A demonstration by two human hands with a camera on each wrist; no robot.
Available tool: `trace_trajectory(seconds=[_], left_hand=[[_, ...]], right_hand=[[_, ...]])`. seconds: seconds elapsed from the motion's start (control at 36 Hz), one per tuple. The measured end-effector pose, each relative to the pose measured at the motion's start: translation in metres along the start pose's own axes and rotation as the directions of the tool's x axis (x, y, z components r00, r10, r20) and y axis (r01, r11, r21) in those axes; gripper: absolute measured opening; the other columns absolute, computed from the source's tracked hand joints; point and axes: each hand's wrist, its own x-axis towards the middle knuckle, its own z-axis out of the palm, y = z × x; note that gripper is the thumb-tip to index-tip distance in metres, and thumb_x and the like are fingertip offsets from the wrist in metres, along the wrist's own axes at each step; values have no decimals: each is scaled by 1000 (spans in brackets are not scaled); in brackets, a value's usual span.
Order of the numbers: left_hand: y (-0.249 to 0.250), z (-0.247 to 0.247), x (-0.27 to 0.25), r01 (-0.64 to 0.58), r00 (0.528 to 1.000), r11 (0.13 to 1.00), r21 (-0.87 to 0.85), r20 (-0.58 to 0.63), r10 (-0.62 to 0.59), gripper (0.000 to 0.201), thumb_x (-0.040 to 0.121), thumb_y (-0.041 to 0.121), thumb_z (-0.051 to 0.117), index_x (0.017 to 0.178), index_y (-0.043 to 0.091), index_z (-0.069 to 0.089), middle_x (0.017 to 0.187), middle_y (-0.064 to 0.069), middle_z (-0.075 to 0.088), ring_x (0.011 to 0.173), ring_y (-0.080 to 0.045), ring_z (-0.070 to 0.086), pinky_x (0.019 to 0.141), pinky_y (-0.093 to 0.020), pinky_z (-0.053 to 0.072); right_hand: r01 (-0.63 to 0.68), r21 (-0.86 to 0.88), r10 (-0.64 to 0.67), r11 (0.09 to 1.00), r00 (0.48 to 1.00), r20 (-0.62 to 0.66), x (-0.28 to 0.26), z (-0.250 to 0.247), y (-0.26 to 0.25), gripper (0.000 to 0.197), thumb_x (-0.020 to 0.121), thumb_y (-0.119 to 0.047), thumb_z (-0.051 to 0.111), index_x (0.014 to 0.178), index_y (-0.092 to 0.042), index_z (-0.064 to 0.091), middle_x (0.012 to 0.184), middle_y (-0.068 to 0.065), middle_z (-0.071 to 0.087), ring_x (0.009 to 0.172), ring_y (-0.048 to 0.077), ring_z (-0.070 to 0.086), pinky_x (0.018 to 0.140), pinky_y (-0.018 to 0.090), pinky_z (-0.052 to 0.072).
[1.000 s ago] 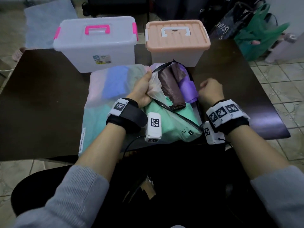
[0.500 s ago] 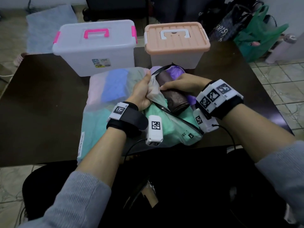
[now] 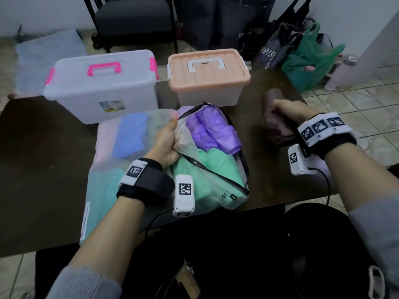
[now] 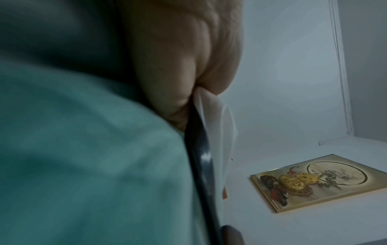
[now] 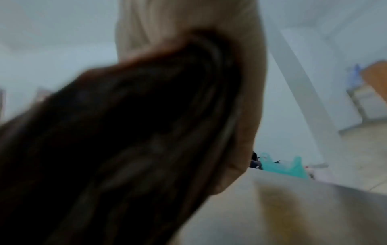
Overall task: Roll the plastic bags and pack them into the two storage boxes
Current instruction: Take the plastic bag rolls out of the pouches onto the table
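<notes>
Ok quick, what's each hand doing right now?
Left hand: closed, gripping the open edge of the clear zip pouch.
Right hand: closed, fingers curled round the dark brown bag roll, out to the right of the pouch.

pouch [image 3: 226, 190]: translucent matt plastic | boxes [image 3: 101, 93]: smooth plastic | table [image 3: 43, 169]: dark, slightly glossy

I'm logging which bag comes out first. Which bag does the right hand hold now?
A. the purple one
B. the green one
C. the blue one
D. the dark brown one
D: the right hand grips the dark brown bag above the table, clear of the pouch.
</notes>
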Motion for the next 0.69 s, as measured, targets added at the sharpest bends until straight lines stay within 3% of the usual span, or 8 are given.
trace_trajectory(seconds=[0.08, 0.17, 0.22, 0.33, 0.44, 0.53, 0.58, 0.69], left_hand=[[0, 1, -2, -4, 1000, 1000, -8, -7, 4, 34, 102, 27, 39, 121, 4, 54, 95, -9, 68, 73, -15, 70, 63, -29, 59], [-1, 0, -2, 17, 1000, 1000, -2, 6, -17, 40, 102, 28, 37, 129, 3, 50, 113, -12, 64, 83, -16, 69, 69, -30, 59], [-1, -1, -1, 29, 999, 1000, -9, 20, -29, 42, 102, 29, 36, 132, 2, 49, 124, -14, 60, 94, -18, 66, 73, -31, 58], [-1, -1, -2, 32, 998, 999, -32, 49, -30, 41, 101, 29, 38, 130, 3, 51, 118, -12, 63, 86, -15, 69, 73, -29, 59], [0, -1, -2, 29, 998, 999, -33, 48, -27, 41, 101, 29, 38, 130, 3, 51, 118, -12, 63, 87, -16, 69, 72, -30, 59], [0, -1, -2, 31, 999, 999, -25, 39, -30, 42, 101, 29, 39, 132, 3, 50, 128, -15, 59, 101, -19, 64, 76, -31, 58], [0, -1, -3, 32, 999, 999, -22, 43, -31, 41, 100, 29, 40, 130, 3, 51, 126, -14, 60, 99, -18, 65, 75, -30, 58], [0, 0, -5, 34, 998, 999, 4, 59, -34, 40, 101, 31, 39, 125, 4, 55, 115, -11, 63, 90, -16, 67, 78, -29, 57]], right_hand=[[-40, -184, 49, 982, 998, 45, 19, 4, 13, 56, 87, -37, 56, 129, 1, 47, 112, 16, 54, 97, 31, 55, 79, 31, 41], [-45, -257, 60, 965, 997, 49, 30, 13, 20, 63, 90, -40, 53, 134, 5, 42, 130, 23, 51, 113, 37, 53, 92, 36, 41], [-56, -311, 56, 949, 998, -8, 35, 17, 20, 68, 91, -47, 48, 136, 4, 40, 137, 25, 45, 122, 39, 46, 101, 38, 36], [-122, -476, 25, 871, 978, -205, 42, 21, 21, 78, 88, -56, 47, 141, 0, 32, 145, 23, 29, 135, 36, 24, 109, 41, 22], [-20, -481, -117, 877, 961, -253, 37, 27, 22, 78, 87, -41, 55, 146, -6, 17, 150, 20, 19, 138, 35, 18, 109, 48, 20], [40, -542, -108, 840, 990, -93, 35, 38, 27, 78, 93, -33, 50, 151, -18, -1, 158, 12, -4, 144, 33, 4, 114, 49, 9], [32, -561, -73, 827, 996, -50, 37, 43, 32, 79, 94, -19, 48, 151, -20, -7, 158, 7, -14, 145, 31, -5, 116, 49, 5], [45, -585, -139, 810, 983, -117, 47, 43, 44, 79, 93, -9, 46, 151, -22, -7, 158, 5, -15, 145, 30, -7, 116, 49, 3]])
